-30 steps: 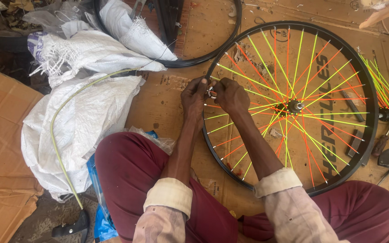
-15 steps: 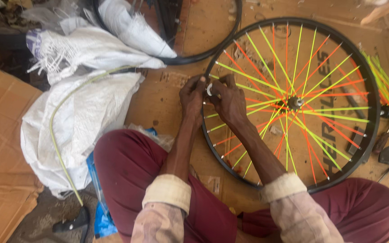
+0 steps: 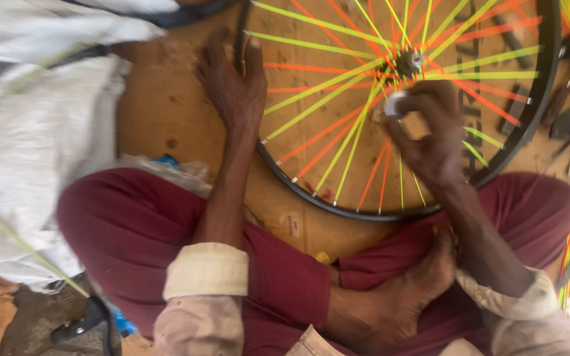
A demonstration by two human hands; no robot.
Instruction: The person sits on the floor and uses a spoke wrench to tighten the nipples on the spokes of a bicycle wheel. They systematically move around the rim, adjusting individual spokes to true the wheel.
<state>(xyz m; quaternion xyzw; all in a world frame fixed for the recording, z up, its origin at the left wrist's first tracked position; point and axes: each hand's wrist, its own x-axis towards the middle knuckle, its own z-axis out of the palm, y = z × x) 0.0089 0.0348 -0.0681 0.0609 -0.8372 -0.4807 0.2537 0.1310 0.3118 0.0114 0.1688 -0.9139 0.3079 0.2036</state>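
Head view: hands at work on a spoked wheel

Head view shows the left hand [image 3: 232, 82] clenched on the wheel [image 3: 543, 79] rim at 9 o'clock. The right hand [image 3: 433, 135], fingers pinching a small pale cap [image 3: 393, 103], sits just below the hub [image 3: 409, 62]; spoke fitting seems underway.

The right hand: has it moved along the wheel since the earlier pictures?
Yes. The right hand has left the rim, where the left hand grips, and now holds a small silvery piece beside the hub.

White sack [image 3: 28, 151], cardboard sheet [image 3: 166, 112]
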